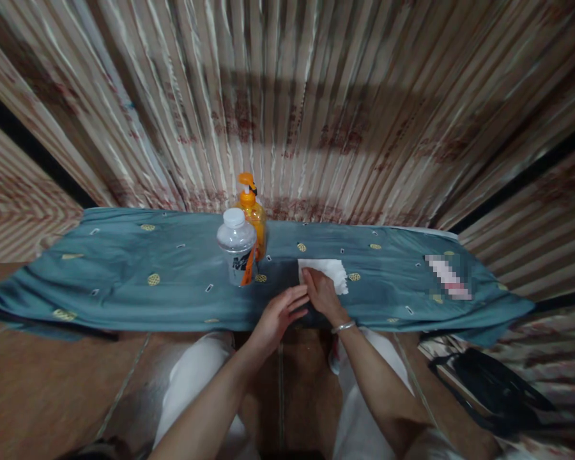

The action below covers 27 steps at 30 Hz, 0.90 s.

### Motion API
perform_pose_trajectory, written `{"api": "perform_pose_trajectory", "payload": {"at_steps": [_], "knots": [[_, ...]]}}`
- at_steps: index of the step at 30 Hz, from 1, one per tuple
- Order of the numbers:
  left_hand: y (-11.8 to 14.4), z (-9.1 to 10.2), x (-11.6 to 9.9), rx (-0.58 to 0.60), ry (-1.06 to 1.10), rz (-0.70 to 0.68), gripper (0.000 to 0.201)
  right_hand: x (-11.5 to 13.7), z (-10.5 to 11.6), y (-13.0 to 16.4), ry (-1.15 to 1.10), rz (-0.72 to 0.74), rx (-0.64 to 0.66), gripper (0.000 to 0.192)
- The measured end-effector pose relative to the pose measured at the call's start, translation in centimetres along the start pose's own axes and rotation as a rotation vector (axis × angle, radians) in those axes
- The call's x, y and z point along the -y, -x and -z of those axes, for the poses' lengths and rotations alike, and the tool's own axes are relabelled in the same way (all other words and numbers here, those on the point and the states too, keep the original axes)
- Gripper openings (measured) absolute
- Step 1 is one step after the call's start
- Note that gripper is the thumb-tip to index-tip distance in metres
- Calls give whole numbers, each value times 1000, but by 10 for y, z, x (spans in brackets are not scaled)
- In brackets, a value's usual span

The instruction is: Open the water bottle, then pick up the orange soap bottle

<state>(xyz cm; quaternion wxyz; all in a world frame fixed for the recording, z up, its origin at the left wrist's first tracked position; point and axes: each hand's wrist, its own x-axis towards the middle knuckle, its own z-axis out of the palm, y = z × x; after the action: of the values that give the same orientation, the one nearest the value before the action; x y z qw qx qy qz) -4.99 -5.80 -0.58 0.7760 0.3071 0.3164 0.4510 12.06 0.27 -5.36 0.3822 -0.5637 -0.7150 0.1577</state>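
A white folded tissue (329,271) lies on a teal patterned cloth (124,281) that covers a low table. My right hand (322,294), a bangle on its wrist, rests flat on the tissue's near left corner. My left hand (280,316) hovers just beside it with fingers loosely apart, its fingertips close to the right hand, and holds nothing. To the left of the tissue stand a clear plastic bottle with a white cap (237,248) and, behind it, an orange pump bottle (252,211).
A striped curtain (316,96) hangs behind the table. A small blurred object (448,276) lies on the cloth at the right. A black bag (493,386) sits on the brown floor at the right. My knees in white trousers are below the table's edge.
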Motion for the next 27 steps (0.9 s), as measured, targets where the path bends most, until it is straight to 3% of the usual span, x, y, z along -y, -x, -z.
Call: {"api": "perform_pose_trajectory", "payload": {"at_steps": [9, 12, 15, 17, 19, 22, 27], "knots": [[13, 21, -49, -294, -226, -416, 57, 3, -11, -12, -34, -55, -28, 31], [15, 23, -77, -417, -348, -658, 56, 11, -12, -13, -66, -69, -14, 27], [12, 31, -104, -532, -541, -892, 66, 22, -9, -12, -99, -75, -5, 26], [6, 39, -116, -643, -733, -996, 85, 34, -6, -13, -128, -76, -2, 26], [-2, 48, -120, -694, -834, -1000, 109, 51, -1, -16, -188, -76, -5, 27], [-18, 58, -113, -678, -830, -934, 129, 85, 11, -29, -293, -27, -19, 24], [-36, 64, -92, -616, -674, -790, 141, 146, 21, -68, -372, 140, -78, 37]]}}
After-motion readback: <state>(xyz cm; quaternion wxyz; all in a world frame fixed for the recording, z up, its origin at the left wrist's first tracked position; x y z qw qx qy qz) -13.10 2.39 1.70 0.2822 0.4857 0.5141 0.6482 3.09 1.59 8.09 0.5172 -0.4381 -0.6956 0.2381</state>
